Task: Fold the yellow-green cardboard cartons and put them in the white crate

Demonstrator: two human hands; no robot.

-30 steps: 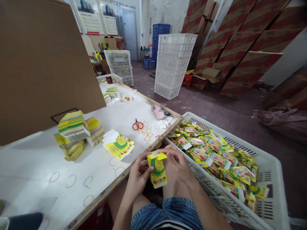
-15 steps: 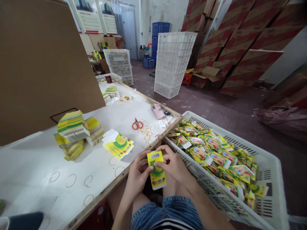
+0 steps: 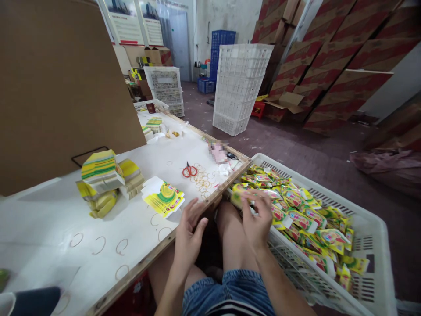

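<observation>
1. Lit fairly evenly in cool, middling light, brightest on the white worktop (image 3: 158, 162).
2. Glossy with soft glare at the worktop's near left.
3. Dimmer on the brown cardboard panel (image 3: 66, 87) at left, and dark beneath the worktop and on the floor (image 3: 404, 232) at right.
4. Softly shadowed beside the bundled flat packs (image 3: 101, 175).
5. Smeared by motion at the right hand (image 3: 259, 217) and the small yellow box (image 3: 237, 196) at its fingertips; crisper at the left hand (image 3: 189, 237).
6. Stretched and slanted toward the edges, strongly so in the stacked cartons (image 3: 365, 57) at far right.
7. Pixelated over a pink item (image 3: 219, 152) near the worktop's right edge.
</observation>
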